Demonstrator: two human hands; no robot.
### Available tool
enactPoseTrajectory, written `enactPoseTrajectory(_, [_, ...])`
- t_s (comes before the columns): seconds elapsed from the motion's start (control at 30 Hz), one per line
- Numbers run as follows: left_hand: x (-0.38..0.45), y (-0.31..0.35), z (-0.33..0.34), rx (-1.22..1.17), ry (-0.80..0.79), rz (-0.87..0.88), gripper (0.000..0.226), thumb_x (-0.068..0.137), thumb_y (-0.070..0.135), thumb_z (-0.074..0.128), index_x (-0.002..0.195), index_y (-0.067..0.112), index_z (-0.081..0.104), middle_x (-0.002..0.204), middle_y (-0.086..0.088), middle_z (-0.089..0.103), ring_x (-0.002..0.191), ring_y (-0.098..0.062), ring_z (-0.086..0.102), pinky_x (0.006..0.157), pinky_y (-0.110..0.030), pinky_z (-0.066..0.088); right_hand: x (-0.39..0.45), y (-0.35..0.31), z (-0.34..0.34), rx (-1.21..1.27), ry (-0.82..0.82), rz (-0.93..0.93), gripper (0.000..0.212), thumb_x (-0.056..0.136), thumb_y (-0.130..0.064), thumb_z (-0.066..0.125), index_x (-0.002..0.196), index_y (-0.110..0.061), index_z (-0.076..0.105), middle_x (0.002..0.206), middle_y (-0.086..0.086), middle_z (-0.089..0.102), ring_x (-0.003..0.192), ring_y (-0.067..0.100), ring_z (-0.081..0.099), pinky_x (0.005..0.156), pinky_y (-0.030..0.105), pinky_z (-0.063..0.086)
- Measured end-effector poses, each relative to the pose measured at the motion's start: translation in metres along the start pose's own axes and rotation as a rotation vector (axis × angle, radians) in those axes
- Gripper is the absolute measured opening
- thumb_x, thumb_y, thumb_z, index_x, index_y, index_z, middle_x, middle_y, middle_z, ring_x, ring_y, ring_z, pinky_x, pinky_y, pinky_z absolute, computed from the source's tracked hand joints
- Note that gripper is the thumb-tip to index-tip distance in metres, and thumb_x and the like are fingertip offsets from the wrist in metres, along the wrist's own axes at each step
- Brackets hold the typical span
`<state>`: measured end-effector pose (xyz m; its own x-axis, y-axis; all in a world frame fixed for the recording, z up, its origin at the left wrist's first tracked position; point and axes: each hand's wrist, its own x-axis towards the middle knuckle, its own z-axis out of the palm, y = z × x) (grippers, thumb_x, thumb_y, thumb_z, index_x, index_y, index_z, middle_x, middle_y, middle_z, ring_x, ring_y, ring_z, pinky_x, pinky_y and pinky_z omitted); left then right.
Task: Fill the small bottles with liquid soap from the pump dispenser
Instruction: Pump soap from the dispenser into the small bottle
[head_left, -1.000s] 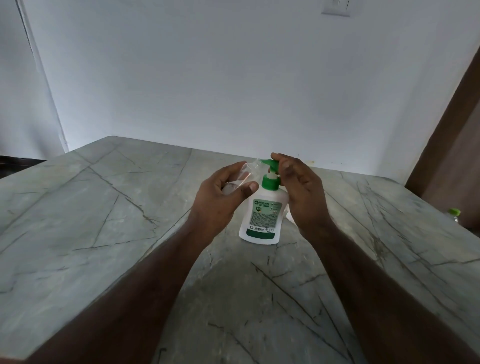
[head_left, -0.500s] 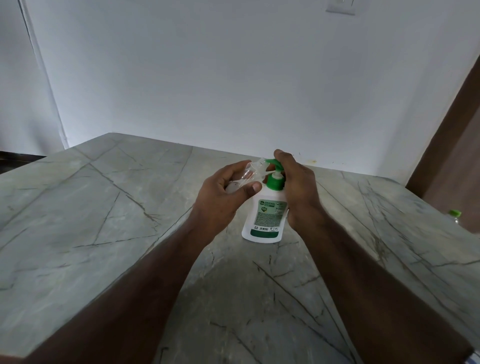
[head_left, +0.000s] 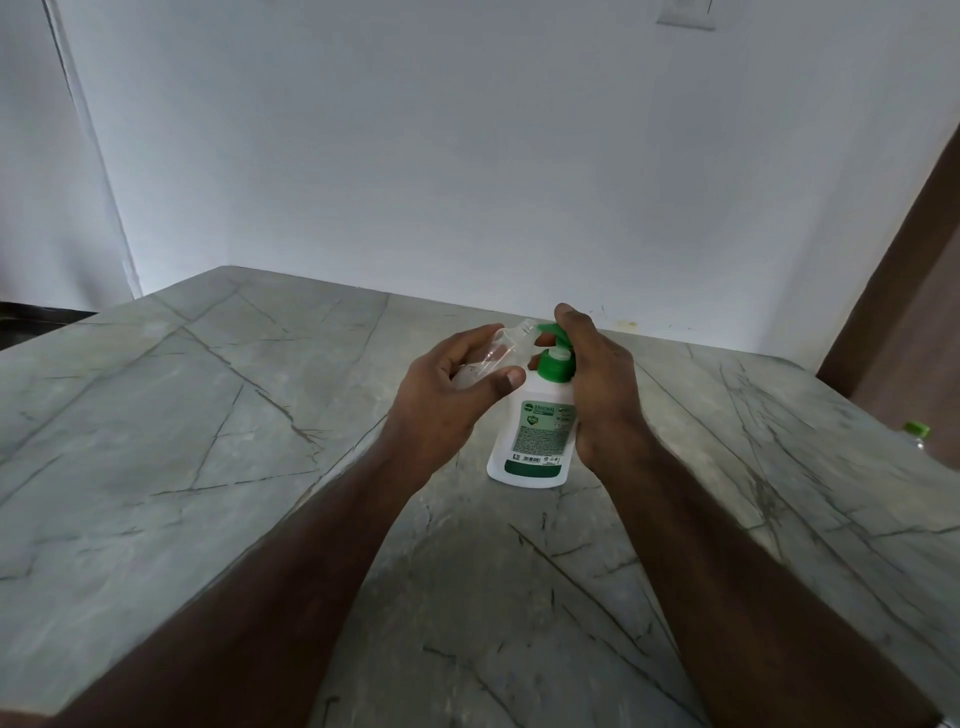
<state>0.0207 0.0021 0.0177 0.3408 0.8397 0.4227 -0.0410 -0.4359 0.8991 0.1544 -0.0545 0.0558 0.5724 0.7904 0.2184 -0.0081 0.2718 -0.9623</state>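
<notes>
A white pump dispenser (head_left: 530, 441) with a green label and green pump head stands upright on the grey marble table (head_left: 208, 441). My left hand (head_left: 441, 395) grips a small clear bottle (head_left: 501, 351), tilted, with its open neck at the green nozzle. My right hand (head_left: 602, 384) wraps the dispenser's right side, and its fingers press on top of the pump head. Whether the small bottle holds any soap is too hard to tell.
A white wall runs along the table's far edge. A brown door frame (head_left: 904, 291) rises at the right. A bottle with a green cap (head_left: 917, 431) shows at the right edge, beyond the table.
My right hand has closed in around the dispenser's side with its fingers over the pump head. The small bottle's neck stays at the nozzle, and the view has shifted slightly.
</notes>
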Motion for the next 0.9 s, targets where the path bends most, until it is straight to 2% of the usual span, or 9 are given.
enactPoseTrajectory(0.13, [0.000,-0.001,0.000,-0.003,-0.001,-0.003,0.056,0.088,0.030,0.078,0.141,0.024,0.060,0.129,0.007,0.070,0.111,-0.009,0.070,0.096,-0.041,0.060,0.002,0.000,0.000,-0.012,0.013,0.001,0.029,0.094,-0.040,0.058,0.083,-0.017,0.071,0.077,-0.001,0.076,0.059,0.009,0.069,0.047,0.016,0.050])
enactPoseTrajectory(0.33, [0.001,-0.002,0.001,0.010,0.010,0.011,0.058,0.086,0.032,0.078,0.140,0.023,0.060,0.131,0.006,0.069,0.115,-0.011,0.068,0.099,-0.043,0.058,0.003,0.001,0.001,0.027,-0.005,-0.018,0.024,0.095,-0.032,0.059,0.077,-0.021,0.070,0.067,-0.007,0.073,0.053,0.006,0.066,0.045,0.014,0.049])
enactPoseTrajectory(0.47, [0.001,-0.002,0.001,0.012,0.006,0.019,0.057,0.087,0.033,0.078,0.140,0.023,0.060,0.131,0.006,0.069,0.116,-0.010,0.068,0.099,-0.043,0.058,0.005,0.004,0.000,0.026,-0.017,-0.036,0.023,0.095,-0.032,0.059,0.079,-0.021,0.071,0.073,-0.004,0.075,0.059,0.009,0.069,0.048,0.018,0.051])
enactPoseTrajectory(0.6, [0.001,-0.002,0.001,-0.015,-0.003,0.010,0.056,0.088,0.031,0.077,0.140,0.023,0.060,0.129,0.006,0.071,0.113,-0.009,0.069,0.097,-0.039,0.059,0.009,0.013,-0.007,0.020,-0.081,-0.028,0.036,0.095,-0.048,0.054,0.087,-0.018,0.072,0.088,0.008,0.076,0.075,0.021,0.071,0.067,0.031,0.058])
enactPoseTrajectory(0.7, [0.000,-0.001,0.001,-0.054,0.000,0.004,0.054,0.089,0.027,0.077,0.139,0.022,0.061,0.123,0.008,0.072,0.108,-0.007,0.071,0.094,-0.036,0.060,0.013,0.023,-0.019,0.039,-0.199,-0.030,0.049,0.085,-0.058,0.051,0.102,-0.017,0.070,0.094,0.010,0.075,0.085,0.025,0.071,0.077,0.040,0.058])
enactPoseTrajectory(0.8, [0.000,-0.001,0.002,-0.090,-0.005,0.000,0.049,0.090,0.022,0.076,0.137,0.019,0.062,0.118,0.006,0.074,0.104,-0.009,0.072,0.091,-0.036,0.061,0.016,0.034,-0.031,0.014,-0.381,-0.018,0.037,0.081,-0.034,0.064,0.116,-0.022,0.063,0.101,0.005,0.074,0.092,0.022,0.072,0.076,0.038,0.057])
enactPoseTrajectory(0.87, [0.000,-0.001,0.001,-0.099,-0.010,-0.002,0.048,0.091,0.021,0.075,0.136,0.019,0.063,0.119,0.005,0.074,0.106,-0.012,0.072,0.091,-0.038,0.061,0.018,0.041,-0.036,0.017,-0.480,0.014,0.053,0.075,-0.005,0.075,0.123,-0.024,0.059,0.110,0.008,0.072,0.097,0.024,0.070,0.078,0.038,0.058])
enactPoseTrajectory(0.9, [0.000,-0.001,0.001,-0.098,-0.011,-0.005,0.048,0.091,0.022,0.075,0.137,0.020,0.062,0.120,0.005,0.074,0.107,-0.012,0.072,0.092,-0.039,0.061,0.019,0.043,-0.037,0.008,-0.513,0.025,0.062,0.073,0.007,0.074,0.124,-0.025,0.059,0.113,0.009,0.071,0.100,0.026,0.069,0.080,0.040,0.058])
